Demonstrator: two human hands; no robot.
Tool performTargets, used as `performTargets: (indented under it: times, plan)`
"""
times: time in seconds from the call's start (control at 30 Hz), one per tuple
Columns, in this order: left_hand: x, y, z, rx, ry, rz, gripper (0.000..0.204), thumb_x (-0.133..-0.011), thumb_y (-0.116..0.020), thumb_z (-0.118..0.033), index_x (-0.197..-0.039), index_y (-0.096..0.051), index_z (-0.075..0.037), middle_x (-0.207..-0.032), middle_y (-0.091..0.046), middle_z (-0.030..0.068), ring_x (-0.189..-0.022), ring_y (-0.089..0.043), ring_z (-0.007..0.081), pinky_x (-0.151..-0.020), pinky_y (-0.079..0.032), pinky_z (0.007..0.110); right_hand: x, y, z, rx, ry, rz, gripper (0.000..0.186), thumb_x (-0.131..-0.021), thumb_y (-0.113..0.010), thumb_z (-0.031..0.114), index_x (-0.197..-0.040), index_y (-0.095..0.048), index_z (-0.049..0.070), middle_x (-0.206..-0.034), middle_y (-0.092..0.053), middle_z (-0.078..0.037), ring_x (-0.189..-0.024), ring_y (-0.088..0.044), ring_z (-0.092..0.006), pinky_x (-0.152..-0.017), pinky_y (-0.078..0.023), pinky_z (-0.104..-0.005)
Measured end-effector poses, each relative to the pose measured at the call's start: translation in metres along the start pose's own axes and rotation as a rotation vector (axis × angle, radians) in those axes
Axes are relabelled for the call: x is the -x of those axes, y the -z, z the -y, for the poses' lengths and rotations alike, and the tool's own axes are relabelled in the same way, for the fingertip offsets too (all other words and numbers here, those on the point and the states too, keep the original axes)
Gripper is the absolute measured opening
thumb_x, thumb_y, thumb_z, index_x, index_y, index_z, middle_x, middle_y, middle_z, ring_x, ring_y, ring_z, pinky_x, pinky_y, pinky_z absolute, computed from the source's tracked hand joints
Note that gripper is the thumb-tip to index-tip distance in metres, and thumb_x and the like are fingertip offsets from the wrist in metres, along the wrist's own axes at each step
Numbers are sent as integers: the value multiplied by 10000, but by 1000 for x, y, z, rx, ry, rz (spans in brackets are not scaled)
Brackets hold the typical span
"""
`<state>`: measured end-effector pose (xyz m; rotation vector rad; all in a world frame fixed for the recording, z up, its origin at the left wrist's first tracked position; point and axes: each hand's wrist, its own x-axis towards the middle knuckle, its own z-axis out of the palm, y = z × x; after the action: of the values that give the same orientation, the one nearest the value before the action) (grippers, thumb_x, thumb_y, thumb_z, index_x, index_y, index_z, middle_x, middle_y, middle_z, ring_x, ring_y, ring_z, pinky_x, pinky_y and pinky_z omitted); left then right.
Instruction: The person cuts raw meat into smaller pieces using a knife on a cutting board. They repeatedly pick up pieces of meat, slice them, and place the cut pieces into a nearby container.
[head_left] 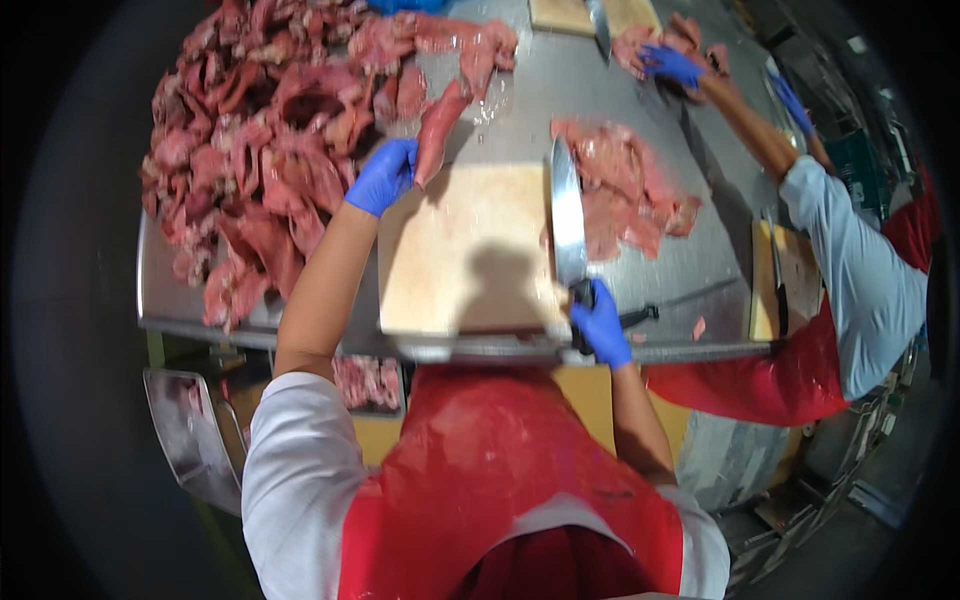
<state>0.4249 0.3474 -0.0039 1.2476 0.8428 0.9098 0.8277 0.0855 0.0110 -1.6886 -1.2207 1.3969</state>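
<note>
My left hand [384, 177], in a blue glove, is closed on a long strip of raw meat [437, 137] and holds it up at the far left corner of a pale cutting board [455, 250]. In my right hand [602, 325], also gloved in blue, is the black handle of a wide-bladed knife [569, 215]. Its blade points away from me along the board's right edge. Just right of the blade lies a spread of flat meat pieces [625, 190]. A large heap of raw meat [270, 150] covers the table's left side.
A second thin knife [690, 297] lies on the steel table [500, 110] to the right. A co-worker's gloved hand [672, 65] touches meat at the far right. Another board [795, 270] with a knife rests near the right edge. Below the table sits a tray of meat [368, 384].
</note>
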Motion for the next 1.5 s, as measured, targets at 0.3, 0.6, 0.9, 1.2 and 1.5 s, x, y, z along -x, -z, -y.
performTargets:
  times: [0.3, 0.6, 0.9, 1.2, 1.5]
  plan:
    - [137, -89, 32, -477, 379, -482, 372, -869, -665, -206, -1164, -634, 19, -1002, -680, 130, -937, -647, 225, -808, -519, 334, -5, -6, 30, -107, 184, 66, 328, -815, -613, 5, -1130, -536, 45, -885, -537, -2, -694, -500, -72, -599, -451, -239]
    - [184, -143, 38, -1172, -227, -326, 668, -813, -744, -230, -1406, -465, -98, -1246, -601, 165, -1133, -571, 365, -938, -451, 468, 31, -58, 41, 381, 251, -73, 176, -914, -613, 127, -1029, -566, 3, -679, -592, -128, -541, -555, -202, -556, -486, -377]
    - [170, -121, 55, -1058, -323, -156, 528, -750, -746, -129, -1228, -533, -59, -1051, -609, 167, -977, -567, 378, -857, -484, 477, 8, -157, 85, 874, 274, -136, 243, -957, -528, 213, -1105, -501, 22, -850, -627, -279, -731, -629, -463, -657, -500, -552]
    - [168, -122, 69, -857, -410, -113, 467, -746, -732, -107, -1179, -559, -68, -964, -578, 148, -909, -561, 358, -813, -492, 459, -17, -168, 70, 860, 322, -158, 298, -954, -519, 164, -1202, -498, 1, -816, -655, -240, -736, -656, -426, -660, -515, -528]
    - [165, -125, 68, -862, -280, -326, 332, -721, -746, -136, -1015, -599, -84, -899, -617, 137, -854, -614, 351, -751, -514, 460, 49, -140, 77, 883, 84, 29, 285, -917, -538, 164, -1153, -473, 18, -808, -665, -258, -743, -656, -462, -674, -499, -578]
